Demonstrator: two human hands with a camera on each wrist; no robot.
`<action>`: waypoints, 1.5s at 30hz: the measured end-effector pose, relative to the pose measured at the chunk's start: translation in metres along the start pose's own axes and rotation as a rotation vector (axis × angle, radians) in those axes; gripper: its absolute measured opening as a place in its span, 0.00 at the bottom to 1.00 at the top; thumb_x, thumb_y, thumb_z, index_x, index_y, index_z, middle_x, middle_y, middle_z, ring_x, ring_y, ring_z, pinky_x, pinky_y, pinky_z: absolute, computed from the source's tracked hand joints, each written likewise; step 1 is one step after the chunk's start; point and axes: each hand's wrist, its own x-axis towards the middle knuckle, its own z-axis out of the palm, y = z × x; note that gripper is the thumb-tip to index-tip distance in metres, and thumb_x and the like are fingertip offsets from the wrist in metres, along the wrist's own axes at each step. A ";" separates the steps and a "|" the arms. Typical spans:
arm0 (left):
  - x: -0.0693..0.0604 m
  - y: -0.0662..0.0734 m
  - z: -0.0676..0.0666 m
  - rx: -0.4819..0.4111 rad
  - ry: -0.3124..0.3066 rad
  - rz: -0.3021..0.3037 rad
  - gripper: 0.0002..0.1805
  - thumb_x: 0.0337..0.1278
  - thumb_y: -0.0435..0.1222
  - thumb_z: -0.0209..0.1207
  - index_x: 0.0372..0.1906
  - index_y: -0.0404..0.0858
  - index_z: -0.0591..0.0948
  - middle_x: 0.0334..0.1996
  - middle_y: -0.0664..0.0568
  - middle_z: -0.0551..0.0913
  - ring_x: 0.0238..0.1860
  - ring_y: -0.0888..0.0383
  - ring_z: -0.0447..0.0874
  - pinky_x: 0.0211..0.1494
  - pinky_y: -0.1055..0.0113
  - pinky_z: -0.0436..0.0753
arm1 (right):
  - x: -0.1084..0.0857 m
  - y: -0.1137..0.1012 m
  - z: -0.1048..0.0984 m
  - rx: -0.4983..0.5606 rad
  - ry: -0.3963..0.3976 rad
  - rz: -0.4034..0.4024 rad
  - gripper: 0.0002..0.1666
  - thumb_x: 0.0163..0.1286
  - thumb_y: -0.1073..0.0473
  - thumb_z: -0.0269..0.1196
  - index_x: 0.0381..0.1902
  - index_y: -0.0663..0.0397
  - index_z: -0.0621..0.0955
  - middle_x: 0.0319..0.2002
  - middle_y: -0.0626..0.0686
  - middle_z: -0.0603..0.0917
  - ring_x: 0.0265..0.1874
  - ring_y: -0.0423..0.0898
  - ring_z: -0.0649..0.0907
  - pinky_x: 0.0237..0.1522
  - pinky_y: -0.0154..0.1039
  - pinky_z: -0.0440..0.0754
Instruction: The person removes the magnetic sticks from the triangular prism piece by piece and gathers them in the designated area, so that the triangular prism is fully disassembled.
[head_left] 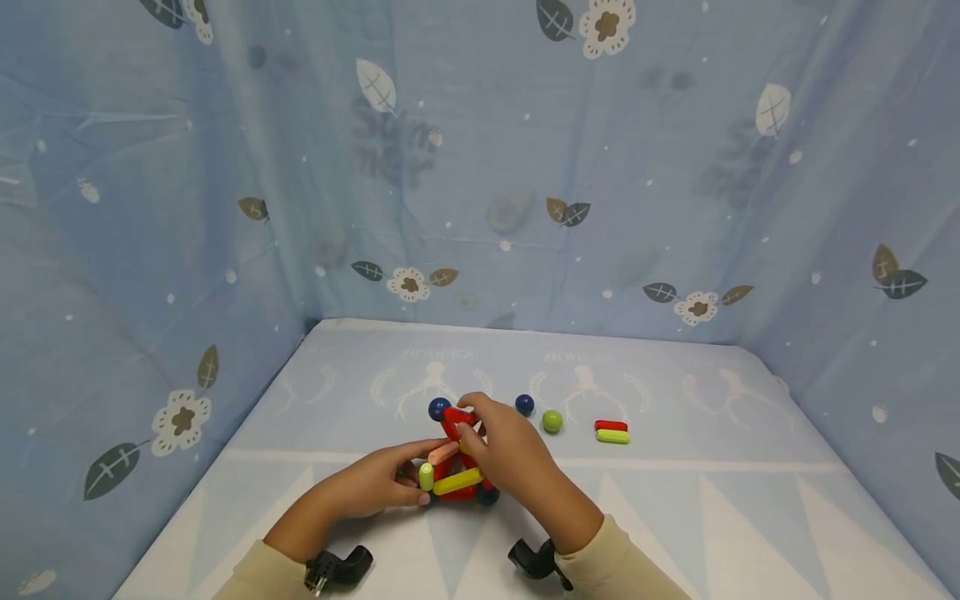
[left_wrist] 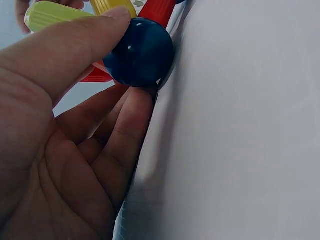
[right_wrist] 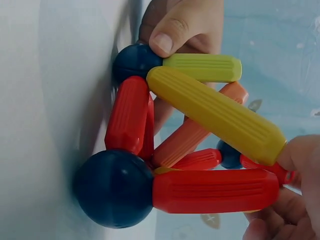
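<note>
A frame of magnetic rods and balls stands on the table in front of me. Its parts include a yellow rod (head_left: 457, 482), a lime rod (head_left: 426, 477), an orange rod (head_left: 444, 453), a red rod (right_wrist: 215, 191) and dark blue balls, one at the near right corner (right_wrist: 114, 188). My left hand (head_left: 375, 483) pinches the near left dark blue ball (left_wrist: 140, 52) between thumb and fingers, low against the table. At the top, my right hand (head_left: 513, 442) grips the upper ends of the rods, and its fingers hide what joins them. Another blue ball (head_left: 439, 408) sits at the upper left.
Behind the right hand lie a loose dark blue ball (head_left: 524, 405) and a green ball (head_left: 552, 421). Farther right, a loose red rod (head_left: 611, 425) lies beside a lime rod (head_left: 612, 437). Blue patterned curtain (head_left: 480, 167) surrounds the back and sides of the table (head_left: 712, 517).
</note>
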 end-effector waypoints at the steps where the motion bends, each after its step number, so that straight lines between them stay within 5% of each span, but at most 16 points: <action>1: 0.000 0.000 0.000 0.002 -0.001 0.000 0.43 0.60 0.40 0.75 0.78 0.57 0.70 0.65 0.49 0.81 0.52 0.56 0.85 0.55 0.60 0.86 | 0.000 0.001 0.000 0.021 0.011 0.026 0.17 0.78 0.49 0.63 0.61 0.41 0.79 0.44 0.45 0.87 0.35 0.41 0.82 0.34 0.32 0.85; 6: 0.001 0.000 -0.002 0.012 -0.005 -0.001 0.42 0.60 0.40 0.74 0.78 0.60 0.70 0.59 0.53 0.83 0.45 0.55 0.83 0.50 0.64 0.85 | 0.002 0.006 0.002 0.098 0.083 0.098 0.12 0.77 0.52 0.63 0.55 0.43 0.82 0.43 0.45 0.86 0.36 0.41 0.82 0.35 0.33 0.86; 12: 0.002 -0.001 0.004 -0.054 -0.018 -0.021 0.46 0.60 0.40 0.75 0.81 0.56 0.65 0.65 0.49 0.79 0.47 0.56 0.84 0.50 0.66 0.86 | -0.001 0.014 0.004 0.199 0.094 0.163 0.09 0.73 0.58 0.64 0.49 0.46 0.83 0.45 0.47 0.86 0.37 0.43 0.84 0.36 0.36 0.88; 19: 0.002 0.004 0.007 -0.057 0.032 -0.024 0.53 0.58 0.42 0.76 0.84 0.57 0.57 0.42 0.49 0.83 0.40 0.54 0.86 0.46 0.66 0.86 | 0.000 0.017 0.000 0.266 0.109 0.180 0.09 0.70 0.61 0.64 0.46 0.44 0.85 0.43 0.48 0.85 0.30 0.44 0.82 0.30 0.35 0.85; 27: 0.004 0.007 0.010 -0.028 0.022 0.005 0.54 0.61 0.41 0.74 0.84 0.67 0.53 0.43 0.53 0.84 0.42 0.55 0.86 0.46 0.66 0.86 | 0.003 0.021 -0.005 0.302 0.103 0.221 0.10 0.68 0.64 0.64 0.41 0.44 0.87 0.38 0.47 0.87 0.27 0.46 0.80 0.28 0.37 0.83; 36: 0.002 0.006 0.011 -0.017 0.017 -0.010 0.54 0.61 0.42 0.74 0.83 0.69 0.53 0.44 0.53 0.84 0.43 0.56 0.86 0.46 0.66 0.85 | 0.004 0.034 0.001 0.364 0.056 0.248 0.08 0.70 0.62 0.66 0.43 0.43 0.87 0.41 0.47 0.88 0.33 0.47 0.82 0.34 0.39 0.84; 45: 0.001 0.007 0.007 0.010 0.007 -0.043 0.54 0.61 0.41 0.74 0.83 0.71 0.53 0.47 0.53 0.85 0.42 0.57 0.85 0.46 0.64 0.85 | 0.009 0.059 -0.015 0.471 0.048 0.341 0.07 0.74 0.57 0.68 0.46 0.38 0.88 0.46 0.47 0.88 0.42 0.48 0.85 0.42 0.43 0.82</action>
